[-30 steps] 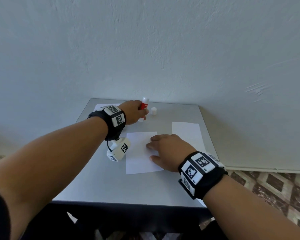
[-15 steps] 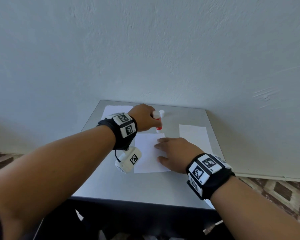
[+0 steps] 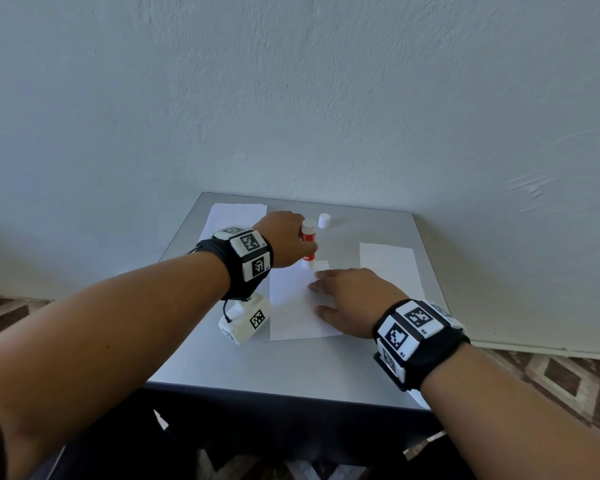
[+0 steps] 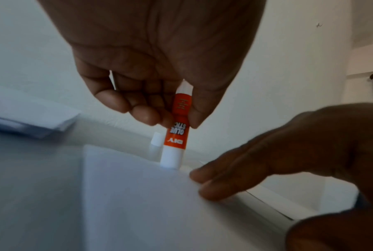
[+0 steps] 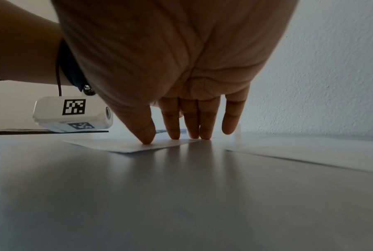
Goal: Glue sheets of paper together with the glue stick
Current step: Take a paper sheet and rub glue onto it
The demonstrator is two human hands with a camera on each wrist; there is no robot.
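Left hand (image 4: 151, 71) pinches glue stick (image 4: 176, 135); right hand (image 3: 350, 299) flat on paper (image 3: 291, 306).

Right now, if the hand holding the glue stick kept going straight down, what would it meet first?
The left hand points the glue stick down at the middle paper sheet; its tip looks at or touching the far edge already.

A grey table (image 3: 291, 368) stands against a pale textured wall (image 3: 291, 98), brown patterned floor (image 3: 575, 379) beside the table
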